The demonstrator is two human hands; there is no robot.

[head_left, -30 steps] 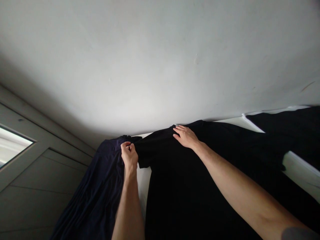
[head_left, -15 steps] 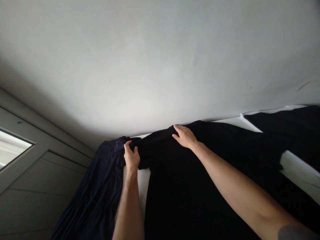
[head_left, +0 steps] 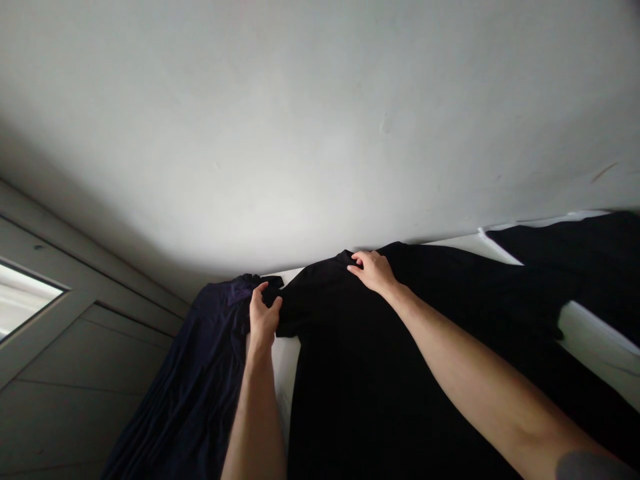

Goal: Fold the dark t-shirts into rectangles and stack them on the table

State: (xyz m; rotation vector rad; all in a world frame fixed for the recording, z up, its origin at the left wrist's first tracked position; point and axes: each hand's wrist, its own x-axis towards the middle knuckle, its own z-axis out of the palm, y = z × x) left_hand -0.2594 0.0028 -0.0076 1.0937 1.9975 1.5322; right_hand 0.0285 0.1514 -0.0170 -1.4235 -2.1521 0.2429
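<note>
A black shirt [head_left: 380, 373] hangs draped over the top edge of a white panel [head_left: 595, 333], close under the ceiling. My left hand [head_left: 263, 315] reaches up to the shirt's left sleeve, thumb and fingers closed around the sleeve's edge. Just left of that hand hangs a dark navy garment [head_left: 200, 373], touching it. My right hand [head_left: 374, 270] rests on the shirt's top by the collar, its fingertips curled into the fabric.
A second black garment [head_left: 575, 260] hangs over the panel at the far right. The pale ceiling [head_left: 300, 120] fills the upper view. A grey wall with a window frame [head_left: 55, 313] stands at the left.
My left hand has loosened from a fist and shifted slightly right onto the black sleeve. My right hand's fingers have curled in at the collar. The shirt itself has barely moved.
</note>
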